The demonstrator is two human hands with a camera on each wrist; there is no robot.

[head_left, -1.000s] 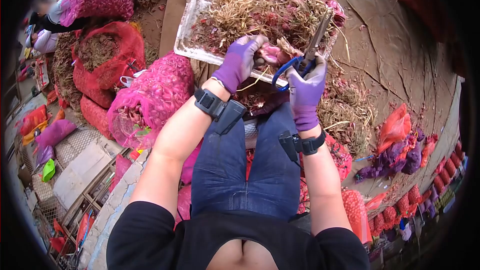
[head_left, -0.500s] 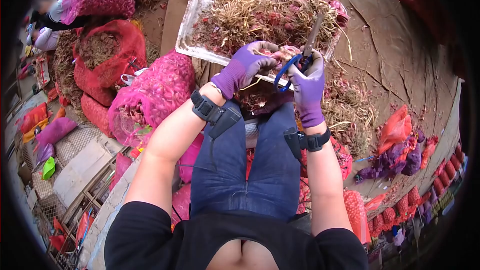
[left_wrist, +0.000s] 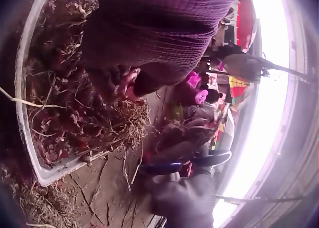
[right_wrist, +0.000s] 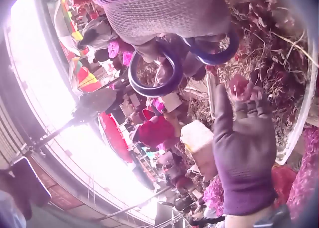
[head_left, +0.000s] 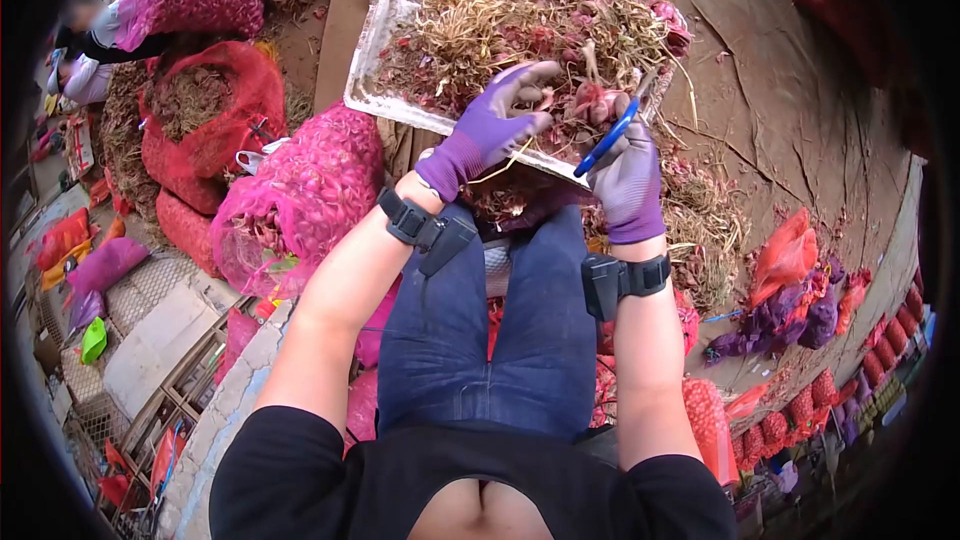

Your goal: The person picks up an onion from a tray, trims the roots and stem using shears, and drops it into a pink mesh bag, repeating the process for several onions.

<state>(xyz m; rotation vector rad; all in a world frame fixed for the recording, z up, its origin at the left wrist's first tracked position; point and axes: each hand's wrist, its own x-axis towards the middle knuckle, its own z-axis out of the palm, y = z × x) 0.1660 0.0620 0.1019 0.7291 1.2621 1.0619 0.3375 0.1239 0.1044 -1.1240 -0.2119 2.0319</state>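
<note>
My left hand (head_left: 500,118), in a purple glove, is over the front edge of the white tray (head_left: 400,116), with thumb and fingers apart. A small pink shallot (right_wrist: 241,88) shows at its fingertips in the right wrist view. To the right, my gloved right hand (head_left: 628,180) holds scissors by the blue handles (head_left: 608,145); both handle loops face the camera in the right wrist view. A clump of pink shallots (head_left: 598,103) with a dry stalk shows right at the right fingertips, overlapping the tray. The blades are mostly hidden from above.
Dry stalks (head_left: 460,20) and red skins fill much of the tray. Left of it stand a pink net sack (head_left: 320,180) of shallots and a red net bag (head_left: 200,170). More trimmings (head_left: 705,220) lie on the ground at right. A person (head_left: 85,60) is at far left.
The left hand was gripping the shallots beside the scissors; its fingers have since spread and drawn off to the left. The scissors have turned edge-on in the right hand, which shifted slightly right.
</note>
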